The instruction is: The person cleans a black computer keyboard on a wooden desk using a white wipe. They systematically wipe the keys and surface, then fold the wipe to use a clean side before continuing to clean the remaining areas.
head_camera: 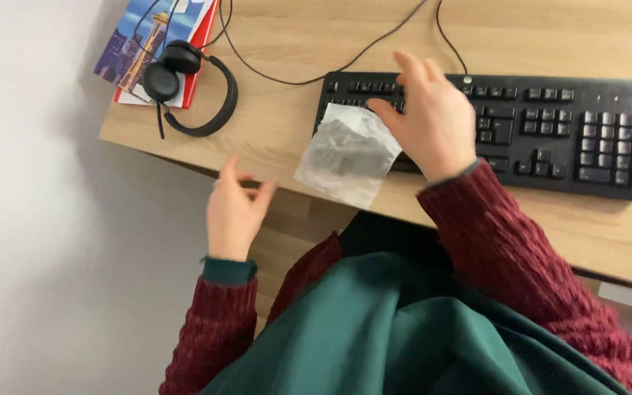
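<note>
My right hand (433,121) rests over the left part of a black keyboard (572,135) and pinches a crumpled, greyish-white wipe (347,155) between thumb and fingers. The wipe hangs over the keyboard's left end and the wooden desk (279,128). My left hand (234,212) hovers at the desk's front edge, left of the wipe, fingers loosely curled and apart, holding nothing. Both arms wear dark red knitted sleeves.
A black headset (184,84) lies at the desk's far left corner on a colourful booklet (137,36). Black cables (316,73) run across the back of the desk. A green garment (404,329) covers my lap. A pale wall lies to the left.
</note>
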